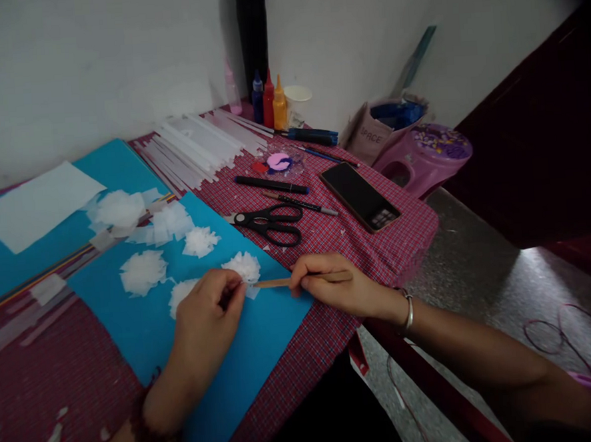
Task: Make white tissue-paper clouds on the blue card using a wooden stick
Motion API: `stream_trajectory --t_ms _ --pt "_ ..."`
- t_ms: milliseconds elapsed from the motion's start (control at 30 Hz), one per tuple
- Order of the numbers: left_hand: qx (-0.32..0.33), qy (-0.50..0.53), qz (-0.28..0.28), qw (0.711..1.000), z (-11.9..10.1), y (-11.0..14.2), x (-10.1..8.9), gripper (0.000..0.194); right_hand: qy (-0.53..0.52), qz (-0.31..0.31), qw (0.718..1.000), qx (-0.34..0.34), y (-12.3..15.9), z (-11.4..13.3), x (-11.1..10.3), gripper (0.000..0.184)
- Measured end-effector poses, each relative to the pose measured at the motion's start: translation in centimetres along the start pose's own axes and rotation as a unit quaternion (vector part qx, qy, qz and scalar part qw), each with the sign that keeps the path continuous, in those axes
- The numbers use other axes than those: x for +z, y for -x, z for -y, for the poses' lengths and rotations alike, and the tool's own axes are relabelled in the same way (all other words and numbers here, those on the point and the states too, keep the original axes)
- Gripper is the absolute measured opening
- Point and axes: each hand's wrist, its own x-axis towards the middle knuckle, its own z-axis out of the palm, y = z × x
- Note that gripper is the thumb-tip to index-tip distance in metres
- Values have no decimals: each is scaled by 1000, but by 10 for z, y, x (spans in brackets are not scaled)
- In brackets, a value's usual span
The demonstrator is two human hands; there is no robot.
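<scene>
My right hand (pixel 329 287) pinches a thin wooden stick (pixel 274 283) that lies across the edge of a blue paper sheet (pixel 234 358). Its tip points at a small white tissue piece (pixel 252 292). My left hand (pixel 206 316) is closed, fingertips pinched at that tissue piece right beside the stick's tip. Just above them sits a fluffy white tissue tuft (pixel 243 265). Several more tufts (pixel 142 272) are spread over the blue sheet.
Black scissors (pixel 270 222), a black marker (pixel 272 184), a pen (pixel 302 204) and a phone (pixel 360 196) lie on the red checked cloth (pixel 357 244). White paper strips (pixel 195 147) and paint bottles (pixel 268 102) stand at the back. A pink stool (pixel 422 156) is off the table's right.
</scene>
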Motion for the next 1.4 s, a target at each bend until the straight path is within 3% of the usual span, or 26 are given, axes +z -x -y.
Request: stream_trajectory --t_ms 100,200,300,533,1033,1400 --pt "103 -73 -18 992 7 23 -1 14 38 1 999 -19 3 -2 2 20" --pt "275 -181 69 942 23 59 3 22 129 10 987 -95 10 -3 6 20" --pt "321 -263 114 902 41 85 12 28 221 25 961 -164 18 -3 14 23" --pt "338 -319 103 879 47 87 22 36 319 12 932 -170 26 -1 32 19" --pt "333 -290 30 897 38 81 28 34 468 11 871 -150 19 2 51 10" --pt "255 -312 10 915 14 79 18 32 450 5 879 -155 19 5 51 11"
